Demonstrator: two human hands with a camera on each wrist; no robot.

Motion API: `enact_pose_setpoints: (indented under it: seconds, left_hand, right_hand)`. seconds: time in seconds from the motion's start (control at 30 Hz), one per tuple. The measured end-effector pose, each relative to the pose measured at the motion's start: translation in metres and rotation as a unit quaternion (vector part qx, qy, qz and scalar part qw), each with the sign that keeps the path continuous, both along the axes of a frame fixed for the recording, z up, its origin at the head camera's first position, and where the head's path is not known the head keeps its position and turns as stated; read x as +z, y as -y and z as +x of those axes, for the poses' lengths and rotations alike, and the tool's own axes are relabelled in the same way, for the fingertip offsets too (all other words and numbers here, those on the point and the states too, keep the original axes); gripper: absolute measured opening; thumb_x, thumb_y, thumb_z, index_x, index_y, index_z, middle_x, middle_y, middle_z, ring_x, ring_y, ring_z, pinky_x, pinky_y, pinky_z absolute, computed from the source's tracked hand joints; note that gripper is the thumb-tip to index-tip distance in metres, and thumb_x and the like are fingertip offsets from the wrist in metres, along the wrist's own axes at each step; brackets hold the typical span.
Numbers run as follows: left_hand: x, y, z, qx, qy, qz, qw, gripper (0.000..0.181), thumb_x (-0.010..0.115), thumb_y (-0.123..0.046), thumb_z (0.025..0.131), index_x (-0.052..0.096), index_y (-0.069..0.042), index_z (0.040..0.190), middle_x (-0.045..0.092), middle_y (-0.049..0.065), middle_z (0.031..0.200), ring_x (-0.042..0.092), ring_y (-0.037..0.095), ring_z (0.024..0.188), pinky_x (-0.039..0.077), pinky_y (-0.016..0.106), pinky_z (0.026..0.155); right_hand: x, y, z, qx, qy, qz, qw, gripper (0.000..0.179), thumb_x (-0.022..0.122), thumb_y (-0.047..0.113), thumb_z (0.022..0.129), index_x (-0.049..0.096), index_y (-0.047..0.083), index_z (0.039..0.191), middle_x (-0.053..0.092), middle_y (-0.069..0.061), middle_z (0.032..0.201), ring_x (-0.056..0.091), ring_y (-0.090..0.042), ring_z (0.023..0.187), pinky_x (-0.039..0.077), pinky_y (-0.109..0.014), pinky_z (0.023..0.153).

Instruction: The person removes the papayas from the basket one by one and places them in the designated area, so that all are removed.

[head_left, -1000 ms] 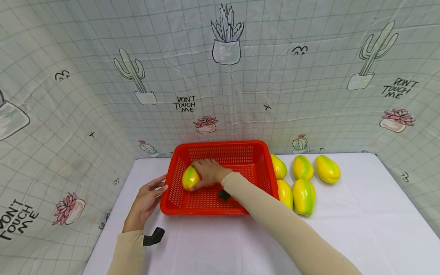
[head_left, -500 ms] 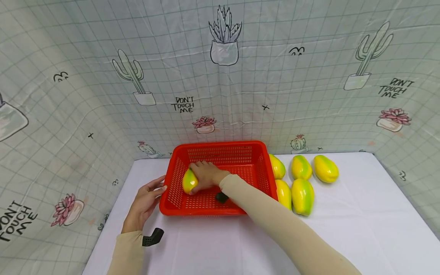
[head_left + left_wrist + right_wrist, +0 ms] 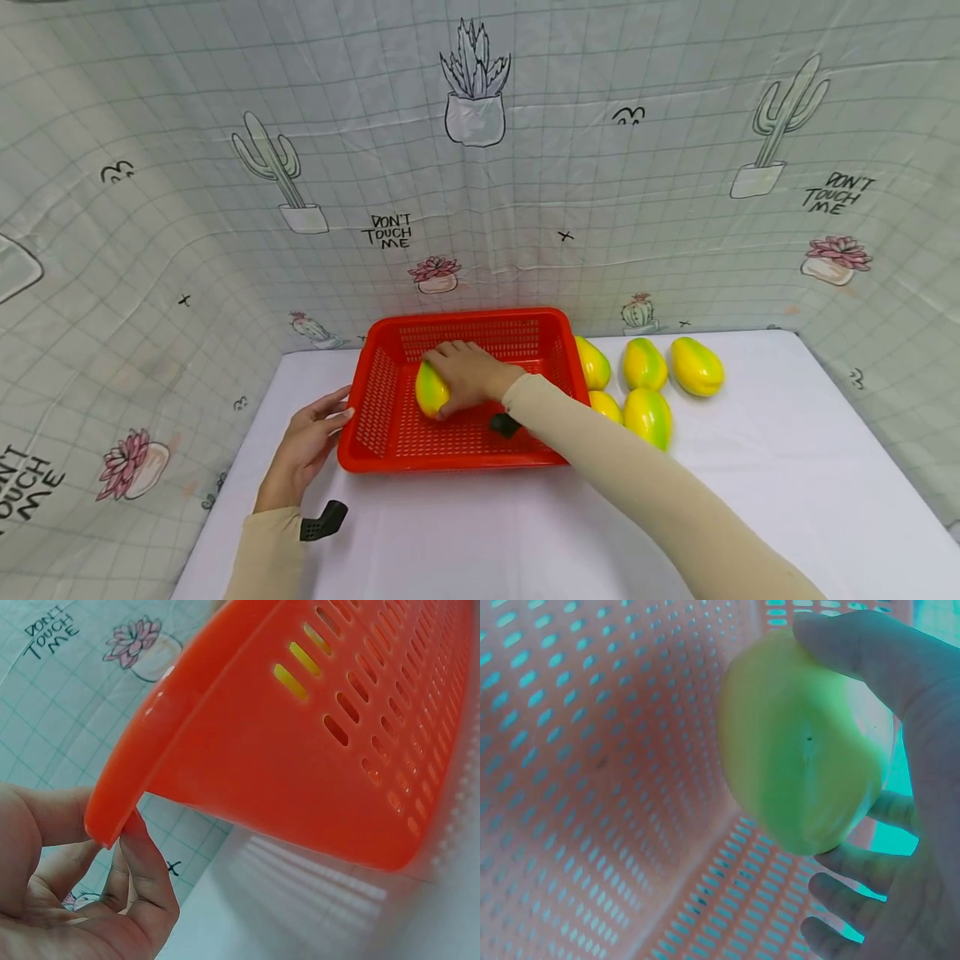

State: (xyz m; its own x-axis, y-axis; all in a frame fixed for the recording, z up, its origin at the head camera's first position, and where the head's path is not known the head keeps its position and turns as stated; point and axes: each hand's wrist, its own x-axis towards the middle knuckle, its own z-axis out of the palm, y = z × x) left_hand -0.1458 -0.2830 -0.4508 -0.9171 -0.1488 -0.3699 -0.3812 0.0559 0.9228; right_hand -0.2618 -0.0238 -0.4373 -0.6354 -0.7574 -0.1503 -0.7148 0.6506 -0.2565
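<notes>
In the head view my right hand (image 3: 471,375) holds a yellow-green mango (image 3: 431,392) inside the red plastic basket (image 3: 450,462), left of its middle. The right wrist view has thumb and fingers on opposite sides of the mango (image 3: 795,750), near the perforated wall (image 3: 592,787). Whether the mango touches the basket floor I cannot tell. At the basket's left end, my left hand (image 3: 303,446) pinches the rim. Close up in the left wrist view, the thumb and fingers of the left hand (image 3: 90,892) lie on either side of the rim (image 3: 131,765).
Several more mangoes (image 3: 696,367) lie on the white tabletop (image 3: 750,483) right of the basket; the right forearm (image 3: 622,475) partly covers the nearer ones. A printed cloth backdrop (image 3: 510,200) rises behind the basket and along both sides.
My right hand has shifted right with the mango, away from the basket's left wall. The left hand stays at the rim. The whole head view has drifted slightly.
</notes>
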Motion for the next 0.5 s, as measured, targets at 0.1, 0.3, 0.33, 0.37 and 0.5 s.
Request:
enact_pose_setpoints:
  seconds: [0.1, 0.3, 0.33, 0.37, 0.5]
  left_hand:
    - [-0.001, 0.0, 0.0, -0.002, 0.002, -0.004, 1.0, 0.057, 0.056, -0.009, 0.109, 0.039, -0.005, 0.163, 0.044, 0.013, 0.145, 0.053, 0.016, 0.114, 0.053, 0.014, 0.087]
    - [0.001, -0.001, 0.002, -0.002, 0.005, -0.009, 0.9999, 0.057, 0.056, -0.009, 0.109, 0.039, -0.005, 0.163, 0.044, 0.012, 0.144, 0.054, 0.014, 0.113, 0.053, 0.013, 0.087]
    - [0.001, -0.001, 0.002, -0.003, 0.004, -0.008, 1.0, 0.058, 0.056, -0.009, 0.109, 0.038, -0.005, 0.164, 0.044, 0.013, 0.145, 0.053, 0.014, 0.114, 0.053, 0.013, 0.087]
    - [0.001, -0.001, 0.002, -0.003, 0.004, -0.009, 0.9999, 0.058, 0.056, -0.009, 0.109, 0.038, -0.005, 0.164, 0.044, 0.013, 0.145, 0.053, 0.014, 0.114, 0.053, 0.013, 0.087]
    - [0.002, -0.003, 0.002, -0.005, 0.009, -0.011, 0.9999, 0.059, 0.056, -0.011, 0.109, 0.037, -0.006, 0.164, 0.041, 0.015, 0.149, 0.051, 0.016, 0.118, 0.053, 0.013, 0.087]
  right_hand:
    - [0.005, -0.011, 0.002, 0.001, -0.01, -0.006, 0.9999, 0.093, 0.085, 0.051, 0.086, 0.041, 0.012, 0.159, 0.048, -0.011, 0.156, 0.044, -0.033, 0.145, 0.035, -0.049, 0.123]
    - [0.014, -0.032, 0.005, 0.0, -0.024, -0.03, 0.9992, 0.094, 0.088, 0.049, 0.083, 0.043, 0.012, 0.157, 0.047, -0.012, 0.156, 0.043, -0.033, 0.145, 0.035, -0.051, 0.123]
    - [0.015, -0.035, 0.006, 0.0, -0.028, -0.035, 0.999, 0.094, 0.088, 0.049, 0.083, 0.043, 0.011, 0.157, 0.047, -0.012, 0.156, 0.042, -0.033, 0.146, 0.035, -0.051, 0.123]
    - [0.017, -0.039, 0.006, -0.001, -0.03, -0.039, 0.9988, 0.095, 0.089, 0.048, 0.083, 0.043, 0.011, 0.157, 0.046, -0.012, 0.157, 0.041, -0.034, 0.146, 0.034, -0.051, 0.124]
    - [0.024, -0.056, 0.012, -0.004, -0.043, -0.062, 0.9972, 0.097, 0.09, 0.046, 0.082, 0.042, 0.009, 0.157, 0.046, -0.014, 0.157, 0.041, -0.034, 0.147, 0.033, -0.052, 0.124]
